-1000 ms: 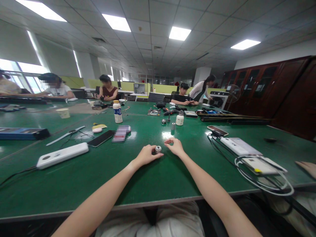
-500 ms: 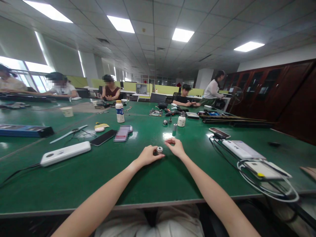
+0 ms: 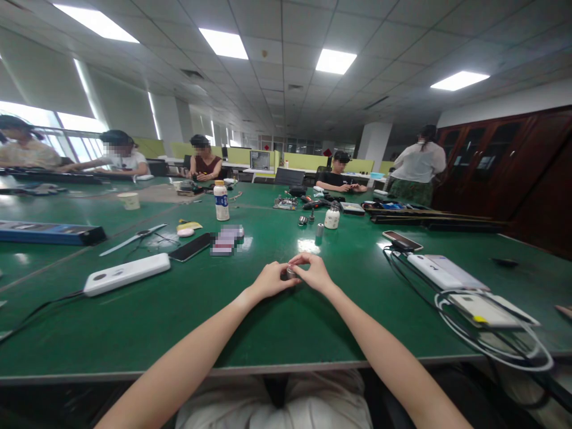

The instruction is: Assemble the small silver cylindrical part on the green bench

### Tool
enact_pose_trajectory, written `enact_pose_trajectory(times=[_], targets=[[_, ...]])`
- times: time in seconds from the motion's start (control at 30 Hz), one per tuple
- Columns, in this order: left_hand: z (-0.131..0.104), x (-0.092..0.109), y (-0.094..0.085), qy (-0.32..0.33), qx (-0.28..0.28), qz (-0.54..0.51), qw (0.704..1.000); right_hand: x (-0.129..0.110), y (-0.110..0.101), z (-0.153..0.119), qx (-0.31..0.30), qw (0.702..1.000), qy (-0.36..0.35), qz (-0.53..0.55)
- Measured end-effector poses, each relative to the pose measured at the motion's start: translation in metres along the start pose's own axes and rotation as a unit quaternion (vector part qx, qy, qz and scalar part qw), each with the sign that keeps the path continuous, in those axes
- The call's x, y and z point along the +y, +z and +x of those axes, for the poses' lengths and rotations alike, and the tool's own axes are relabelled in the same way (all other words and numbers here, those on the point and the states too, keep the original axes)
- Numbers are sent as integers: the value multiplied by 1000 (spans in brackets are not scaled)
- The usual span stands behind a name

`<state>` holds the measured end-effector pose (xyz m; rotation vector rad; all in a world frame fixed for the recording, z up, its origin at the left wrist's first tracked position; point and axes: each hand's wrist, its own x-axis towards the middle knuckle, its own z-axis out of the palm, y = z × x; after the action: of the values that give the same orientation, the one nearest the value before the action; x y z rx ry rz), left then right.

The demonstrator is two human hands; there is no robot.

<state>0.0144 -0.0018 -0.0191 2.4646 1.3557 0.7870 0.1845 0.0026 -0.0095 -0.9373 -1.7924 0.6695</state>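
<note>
A small silver metal cylinder (image 3: 291, 273) stands on the green table (image 3: 187, 316) straight ahead of me. My left hand (image 3: 269, 280) grips it from the left with thumb and fingers. My right hand (image 3: 314, 273) closes over it from the right, fingertips pinched at its top. The two hands touch around the part, and most of it is hidden between them.
A white power strip (image 3: 127, 273) and a black phone (image 3: 190, 246) lie to the left. White chargers with coiled cable (image 3: 480, 310) lie to the right. A bottle (image 3: 221, 201), a white jar (image 3: 332, 217) and small metal parts stand farther back. Several people sit or stand at the far side.
My right hand has moved left onto the cylinder, closing the gap to my left hand. A standing person at the far right has walked further right.
</note>
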Motion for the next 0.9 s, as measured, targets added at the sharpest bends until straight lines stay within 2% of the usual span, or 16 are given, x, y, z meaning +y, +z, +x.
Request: enact_pose_trajectory(times=[0.37, 0.5, 0.6, 0.8, 0.9], targets=[[0, -1, 1, -2, -2, 12, 1000, 2, 0, 1, 34, 999, 10, -8], [0, -1, 0, 1, -3, 9, 1000, -1, -1, 0, 9, 1000, -3, 18], [1, -1, -1, 5, -4, 8, 1000, -3, -2, 0, 0, 1000, 3, -6], [1, -2, 0, 5, -7, 9, 1000, -4, -8, 2, 51, 997, 23, -53], [1, -3, 1, 9, -4, 3, 1000, -5, -9, 2, 55, 997, 14, -42]])
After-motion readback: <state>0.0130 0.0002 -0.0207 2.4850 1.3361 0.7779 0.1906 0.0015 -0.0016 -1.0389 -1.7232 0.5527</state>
